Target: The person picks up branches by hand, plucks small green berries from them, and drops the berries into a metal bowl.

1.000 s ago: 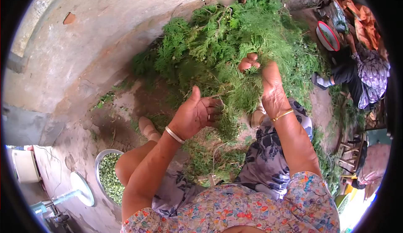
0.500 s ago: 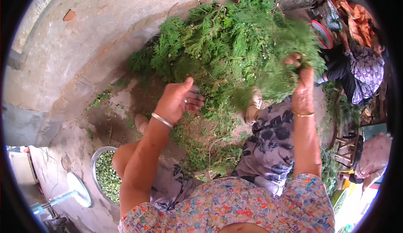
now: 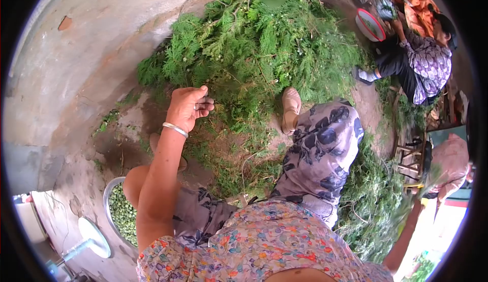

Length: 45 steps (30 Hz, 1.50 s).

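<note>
A heap of cut green conifer branches [image 3: 244, 53], with small pale cones among the leaves, lies on the ground before me. My left hand [image 3: 190, 106], with a ring and a bangle on that arm, is at the heap's near left edge. Its fingers are curled in and the thumb is raised; what they hold, if anything, is hidden. Far out to my right, my right hand [image 3: 418, 203] is small and blurred, closed on a leafy branch [image 3: 432, 177]. Below it spreads a second pile of branches [image 3: 368, 200].
A metal basin [image 3: 108, 200] of small green cones stands by my left leg, near a fan [image 3: 94, 236]. At the right a person [image 3: 427, 66] sits beside a red-rimmed bowl [image 3: 370, 25]. Another person [image 3: 450, 165] is near a wooden stool [image 3: 409, 160]. A wall [image 3: 101, 38] rises at left.
My right hand has swung from above the heap out to the far right, carrying the branch. My left hand has shifted slightly left, its fingers more curled. The view has turned a little.
</note>
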Each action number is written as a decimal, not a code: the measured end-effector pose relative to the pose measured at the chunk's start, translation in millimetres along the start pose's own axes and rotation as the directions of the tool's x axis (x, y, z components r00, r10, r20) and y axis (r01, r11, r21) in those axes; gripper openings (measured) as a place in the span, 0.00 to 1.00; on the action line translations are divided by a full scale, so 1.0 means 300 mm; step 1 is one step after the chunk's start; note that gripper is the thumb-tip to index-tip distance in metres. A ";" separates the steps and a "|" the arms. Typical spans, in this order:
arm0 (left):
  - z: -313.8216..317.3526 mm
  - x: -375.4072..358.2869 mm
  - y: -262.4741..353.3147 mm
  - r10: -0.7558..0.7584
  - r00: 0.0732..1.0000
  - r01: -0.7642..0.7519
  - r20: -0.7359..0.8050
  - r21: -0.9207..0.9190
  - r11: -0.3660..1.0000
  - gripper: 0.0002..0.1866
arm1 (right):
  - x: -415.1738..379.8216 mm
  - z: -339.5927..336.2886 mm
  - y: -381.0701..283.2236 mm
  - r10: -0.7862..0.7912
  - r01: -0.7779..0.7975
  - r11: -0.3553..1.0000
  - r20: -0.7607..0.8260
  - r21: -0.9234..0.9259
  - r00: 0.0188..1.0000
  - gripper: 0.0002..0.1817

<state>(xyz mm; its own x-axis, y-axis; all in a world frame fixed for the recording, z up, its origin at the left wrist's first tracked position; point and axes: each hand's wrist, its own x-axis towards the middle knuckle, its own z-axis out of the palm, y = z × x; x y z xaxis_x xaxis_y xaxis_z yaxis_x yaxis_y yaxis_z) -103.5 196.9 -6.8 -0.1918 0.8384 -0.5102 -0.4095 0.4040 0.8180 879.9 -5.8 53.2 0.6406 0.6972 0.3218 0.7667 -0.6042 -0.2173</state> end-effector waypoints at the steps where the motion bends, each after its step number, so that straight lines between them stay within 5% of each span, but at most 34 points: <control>1: 0.005 0.003 -0.006 -0.005 1.000 0.005 -0.013 0.062 0.998 0.13 | -0.079 -0.014 -0.062 0.185 -0.185 0.982 0.015 -0.027 0.983 0.12; 3: 0.013 0.019 -0.030 -0.015 1.000 0.015 -0.001 0.108 0.994 0.13 | -0.177 0.032 -0.135 0.238 -0.239 0.971 0.056 0.011 0.970 0.10; 6: 0.036 0.055 -0.075 -0.037 0.999 0.028 0.038 0.208 0.978 0.12 | -0.253 0.172 -0.487 0.105 -0.137 0.971 0.169 0.193 0.980 0.09; 8: 0.044 0.083 -0.115 -0.097 0.992 0.069 0.079 0.297 0.952 0.10 | -0.242 0.170 -0.959 0.081 -0.109 0.994 0.492 0.028 0.867 0.17; 9: 0.054 0.105 -0.128 -0.105 0.991 0.077 0.077 0.306 0.949 0.10 | -0.349 0.108 -1.284 -0.117 -0.060 0.917 0.411 0.394 0.904 0.20; 10: 0.064 0.123 -0.143 -0.146 0.986 0.094 0.085 0.443 0.891 0.10 | -0.382 0.074 -1.541 -0.209 0.044 0.928 0.420 0.369 0.883 0.21; 12: 0.051 0.188 -0.175 -0.244 0.959 0.071 0.147 0.705 0.705 0.13 | -0.465 0.063 -1.883 -0.448 0.180 0.750 0.289 0.637 0.846 0.21; 13: 0.053 0.218 -0.193 -0.250 0.959 0.084 0.135 0.708 0.701 0.13 | -0.489 0.058 -2.006 -0.537 0.129 0.656 0.339 0.744 0.773 0.21; 15: 0.071 0.269 -0.243 -0.134 0.937 -0.323 0.324 0.946 0.027 0.18 | -0.543 0.075 -2.197 -0.689 0.135 0.580 0.395 0.803 0.608 0.21; 16: 0.058 0.311 -0.306 -0.113 0.953 -0.280 0.280 0.960 0.023 0.25 | -0.583 0.086 -2.281 -0.725 0.142 0.574 0.420 0.806 0.546 0.20; 18: 0.097 0.375 -0.395 -0.133 0.954 -0.272 0.267 0.962 -0.019 0.25 | -0.631 0.136 -2.372 -0.813 0.084 0.517 0.458 0.852 0.361 0.18; 21: 0.172 0.437 -0.556 -0.126 0.952 -0.290 0.278 0.953 -0.088 0.31 | -0.669 0.176 -2.434 -0.807 -0.055 0.547 0.543 0.836 0.233 0.17; 25: 0.253 0.501 -0.673 -0.152 0.920 -0.387 0.361 0.895 -0.220 0.42 | -0.663 0.212 -2.404 -0.768 -0.081 0.559 0.552 0.825 0.325 0.18; 29: 0.280 0.592 -0.782 -0.140 0.924 -0.380 0.355 0.887 -0.262 0.39 | -0.654 0.221 -2.393 -0.709 -0.194 0.598 0.626 0.778 0.324 0.20; 33: 0.246 0.669 -0.860 -0.093 0.944 -0.319 0.317 0.948 -0.008 0.27 | -0.680 0.243 -2.406 -0.750 -0.312 0.518 0.599 0.796 0.282 0.23; 35: 0.212 0.690 -0.904 0.046 0.941 -0.335 0.336 0.942 -0.033 0.22 | -0.680 0.253 -2.403 -0.847 -0.104 0.471 0.482 0.876 0.224 0.23; 36: 0.180 0.690 -0.898 0.104 0.930 -0.360 0.352 0.930 0.069 0.21 | -0.679 0.262 -2.403 -0.851 -0.107 0.465 0.477 0.879 0.220 0.23; 38: 0.120 0.670 -0.885 0.346 0.891 -0.396 0.296 0.878 0.269 0.19 | -0.671 0.289 -2.407 -0.956 -0.401 0.105 0.203 0.910 0.210 0.18; 39: 0.112 0.646 -0.832 0.357 0.890 -0.384 0.282 0.886 0.259 0.19 | -0.675 0.297 -2.403 -0.964 -0.602 -0.015 0.148 0.799 0.220 0.14; 41: 0.104 0.577 -0.681 0.033 0.995 0.023 -0.094 0.543 0.840 0.17 | -0.647 0.264 -2.407 -0.991 -0.651 -0.046 0.045 0.758 0.122 0.11; 42: 0.085 0.555 -0.637 0.083 0.993 -0.049 -0.078 0.364 0.930 0.17 | -0.622 0.235 -2.414 -0.998 -0.689 -0.061 -0.049 0.722 0.037 0.10; 43: 0.079 0.523 -0.571 0.115 0.988 -0.068 -0.105 0.373 0.925 0.17 | -0.597 0.204 -2.423 -0.987 -0.725 -0.072 -0.152 0.685 -0.046 0.10; 45: 0.056 0.450 -0.432 0.017 0.998 -0.016 -0.062 0.022 1.000 0.18 | -0.576 0.140 -2.451 -0.909 -0.792 -0.074 -0.367 0.607 -0.196 0.14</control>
<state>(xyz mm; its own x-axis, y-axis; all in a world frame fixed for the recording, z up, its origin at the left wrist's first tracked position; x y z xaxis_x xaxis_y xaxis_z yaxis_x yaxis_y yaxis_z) -61.5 263.9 -177.3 -0.2540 0.8207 -0.5117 -0.3872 0.3986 0.8314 207.4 334.2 118.7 -0.8384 0.2709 0.4729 -0.5380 -0.2728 -0.7976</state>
